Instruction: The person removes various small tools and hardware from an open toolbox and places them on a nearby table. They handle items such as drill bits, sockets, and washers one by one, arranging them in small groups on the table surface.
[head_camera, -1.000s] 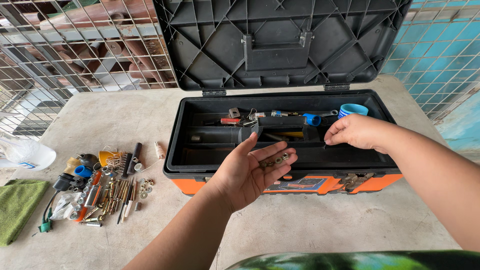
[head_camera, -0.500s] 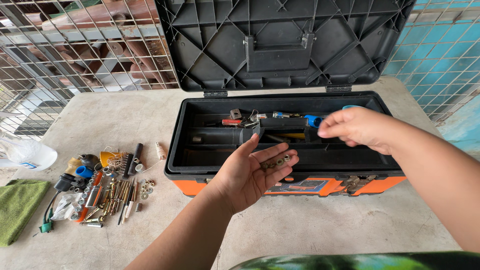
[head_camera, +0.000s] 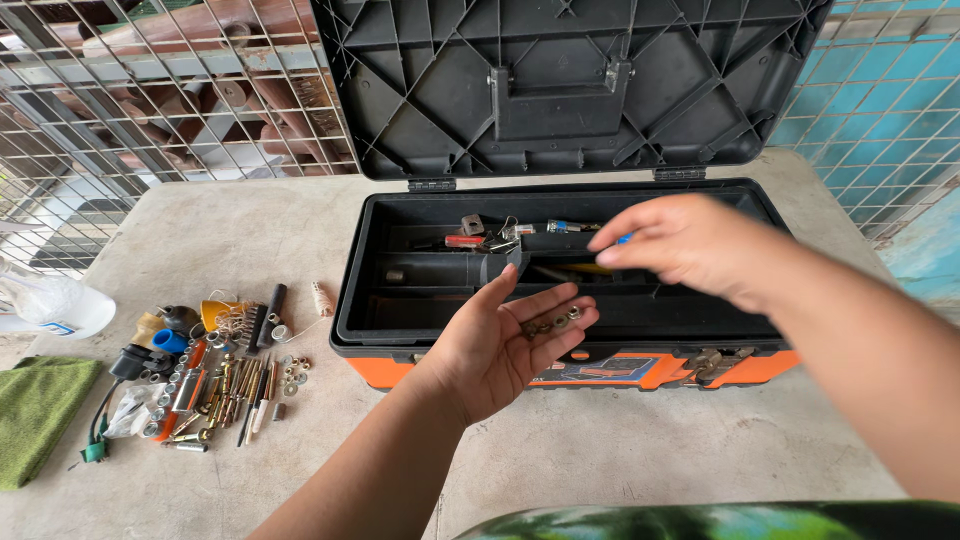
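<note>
Nearest to you, a green patterned edge (head_camera: 700, 520) is crossing the bottom of the view, and both your forearms are reaching out over the concrete tabletop (head_camera: 620, 450). Your left hand (head_camera: 500, 345) is lying palm up and spread wide in front of the orange-and-black toolbox (head_camera: 400, 370), just over its near rim. You are cradling a small cluster of nuts and bolts (head_camera: 550, 322) on the fingers of that open palm; they are resting loose there, not pinched.

Your right hand (head_camera: 690, 245) is hovering above the open box, a little beyond and to the right of the left palm, fingers drawn together and pointing left. It is blurred, so whether you are pinching anything between the fingertips cannot be told; it is not touching the hardware on your palm.

Off to your left on the tabletop, a spread of loose hardware (head_camera: 220, 380) is lying well apart from your hands: screws, bolts, washers, a spring, a blue cap and a green-tipped cable. A green cloth (head_camera: 35, 415) is lying at the far left edge, with a white cap (head_camera: 60, 305) just beyond it.

Inside the box, a black tray (head_camera: 440, 270) is holding a red-handled tool (head_camera: 465, 241), keys and other small metal parts. Behind it, the ribbed black lid (head_camera: 560, 80) is standing open and upright, with wire mesh fencing (head_camera: 150, 100) on either side
</note>
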